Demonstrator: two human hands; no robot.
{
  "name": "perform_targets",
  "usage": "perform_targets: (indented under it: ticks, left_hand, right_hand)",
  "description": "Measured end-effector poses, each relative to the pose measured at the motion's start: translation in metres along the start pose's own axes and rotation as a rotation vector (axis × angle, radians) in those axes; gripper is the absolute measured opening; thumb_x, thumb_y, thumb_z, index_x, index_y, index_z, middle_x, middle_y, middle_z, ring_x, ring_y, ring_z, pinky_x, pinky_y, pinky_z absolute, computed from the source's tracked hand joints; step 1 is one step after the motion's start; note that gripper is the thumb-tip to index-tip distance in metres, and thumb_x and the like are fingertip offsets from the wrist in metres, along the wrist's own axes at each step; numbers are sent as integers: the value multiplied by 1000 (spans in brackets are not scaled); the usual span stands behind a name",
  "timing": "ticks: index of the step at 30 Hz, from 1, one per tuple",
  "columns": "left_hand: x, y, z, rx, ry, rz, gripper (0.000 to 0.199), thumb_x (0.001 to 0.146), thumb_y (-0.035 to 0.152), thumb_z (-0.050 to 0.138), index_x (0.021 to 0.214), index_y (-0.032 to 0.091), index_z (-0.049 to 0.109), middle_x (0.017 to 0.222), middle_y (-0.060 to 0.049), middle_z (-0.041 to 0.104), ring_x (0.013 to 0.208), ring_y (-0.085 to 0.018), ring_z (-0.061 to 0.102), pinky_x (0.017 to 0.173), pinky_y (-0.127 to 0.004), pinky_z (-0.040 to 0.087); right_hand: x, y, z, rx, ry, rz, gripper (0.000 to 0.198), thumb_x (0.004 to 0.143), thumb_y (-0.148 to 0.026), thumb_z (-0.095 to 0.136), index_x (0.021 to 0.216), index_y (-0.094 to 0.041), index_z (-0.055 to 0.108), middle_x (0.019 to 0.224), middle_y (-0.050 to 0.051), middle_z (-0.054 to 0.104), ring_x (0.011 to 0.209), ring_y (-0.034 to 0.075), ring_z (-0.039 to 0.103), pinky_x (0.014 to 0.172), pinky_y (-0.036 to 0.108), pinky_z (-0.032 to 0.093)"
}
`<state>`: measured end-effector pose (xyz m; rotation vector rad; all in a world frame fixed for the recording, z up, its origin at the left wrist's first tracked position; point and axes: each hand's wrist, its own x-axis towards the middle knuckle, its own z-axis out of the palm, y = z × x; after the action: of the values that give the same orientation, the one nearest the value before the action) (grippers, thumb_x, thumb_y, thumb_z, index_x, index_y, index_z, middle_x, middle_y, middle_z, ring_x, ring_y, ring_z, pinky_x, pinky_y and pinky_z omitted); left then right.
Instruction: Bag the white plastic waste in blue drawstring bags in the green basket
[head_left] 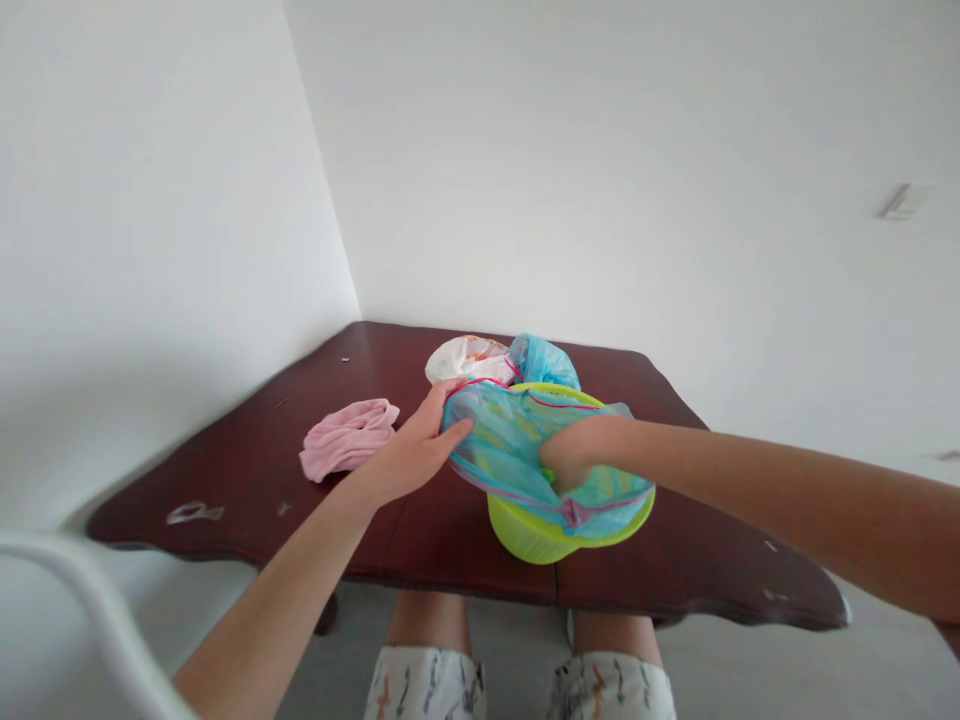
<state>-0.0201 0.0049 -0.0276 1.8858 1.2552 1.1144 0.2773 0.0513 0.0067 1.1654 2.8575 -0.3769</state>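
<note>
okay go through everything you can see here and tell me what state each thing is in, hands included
blue bag: open, stretched over the bin's mouth
green bin: upright on the table, lined
left hand: gripping the bag's edge
right hand: pushed down inside the bag
pink cloth: crumpled, lying loose
white bag: bunched behind the bin
table: scuffed, chipped in spots

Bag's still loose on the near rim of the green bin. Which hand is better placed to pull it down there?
Likely the left hand: it grips the blue bag at the green bin's outer edge, while the right hand is pushed down inside.
</note>
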Motion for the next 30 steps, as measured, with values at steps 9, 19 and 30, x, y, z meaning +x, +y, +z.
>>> perform_targets:
  ticks: [9,19,30]
  left_hand:
    - [45,-34,8,69,-93,-37,72,109,82,63,148,23,76,150,-13,83,137,-39,77,123,-53,59]
    - [71,-18,23,-161,-389,-155,72,90,84,86,128,23,88,138,-11,90,134,-39,81,120,-50,64]
    - [53,-37,21,-334,-387,-529,88,85,103,70,130,30,91,113,-16,93,115,-41,87,103,-51,67]
  right_hand:
    - [-62,71,-38,-10,152,60,26,116,-37,63,121,-28,87,113,10,90,104,34,86,96,46,65]
    - [-88,107,6,500,294,217,68,99,-52,89,157,-28,64,148,14,83,135,39,82,115,58,71]
    - [-96,99,41,966,370,328,54,105,-74,78,131,-27,74,130,11,85,122,35,82,111,54,69]
